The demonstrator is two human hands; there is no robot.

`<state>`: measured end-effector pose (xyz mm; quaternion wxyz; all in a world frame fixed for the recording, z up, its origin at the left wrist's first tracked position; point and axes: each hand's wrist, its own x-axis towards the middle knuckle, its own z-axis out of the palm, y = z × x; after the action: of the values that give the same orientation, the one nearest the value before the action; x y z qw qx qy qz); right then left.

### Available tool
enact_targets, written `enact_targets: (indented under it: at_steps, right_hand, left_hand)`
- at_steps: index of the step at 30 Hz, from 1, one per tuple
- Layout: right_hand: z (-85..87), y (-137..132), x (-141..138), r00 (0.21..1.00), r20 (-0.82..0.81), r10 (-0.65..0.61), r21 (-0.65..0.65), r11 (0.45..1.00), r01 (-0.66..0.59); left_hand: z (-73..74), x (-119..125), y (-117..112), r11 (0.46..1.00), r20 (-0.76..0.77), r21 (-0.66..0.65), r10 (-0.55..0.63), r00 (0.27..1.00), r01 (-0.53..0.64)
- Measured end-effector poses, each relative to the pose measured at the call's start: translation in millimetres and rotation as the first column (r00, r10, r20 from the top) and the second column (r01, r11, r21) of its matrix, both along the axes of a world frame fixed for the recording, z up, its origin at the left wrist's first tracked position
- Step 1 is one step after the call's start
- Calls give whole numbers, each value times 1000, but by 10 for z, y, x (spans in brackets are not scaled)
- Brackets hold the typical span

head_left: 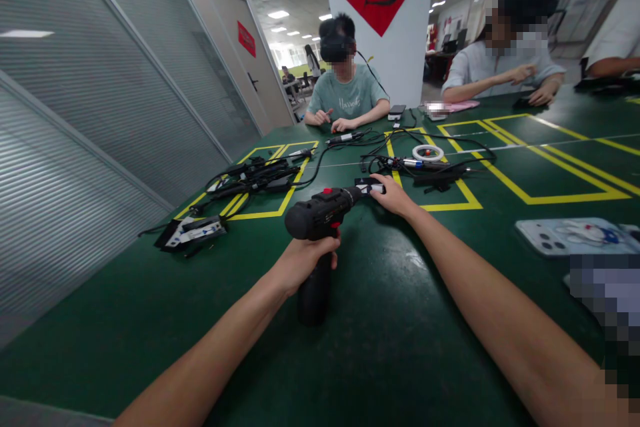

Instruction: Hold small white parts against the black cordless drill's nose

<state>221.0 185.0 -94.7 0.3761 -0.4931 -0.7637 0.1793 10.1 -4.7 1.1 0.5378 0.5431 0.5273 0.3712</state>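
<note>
Head view: left hand [307, 260] wrapped round the handle of a black drill [317, 215], fingers closed on it. Drill upright mid-surface [400, 360], chuck pointing away; can't tell if its base touches down. Right hand [395, 197] has fingers nearly together on a small black-and-white part [364, 184], right at the drill's nose; contact between the two unclear. Cable bundle [260, 177] beyond, to the left; white ring [428, 153] beyond right hand; phone [567, 237] far right.
</note>
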Motion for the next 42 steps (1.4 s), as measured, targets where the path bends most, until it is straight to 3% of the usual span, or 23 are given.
enact_targets:
  at_steps: [42]
  right_hand:
    - [-43,26,-7,1000,-4,-4,12,1000,4]
  left_hand:
    - [-10,-12,3,1000,-53,-13,27,998,-28]
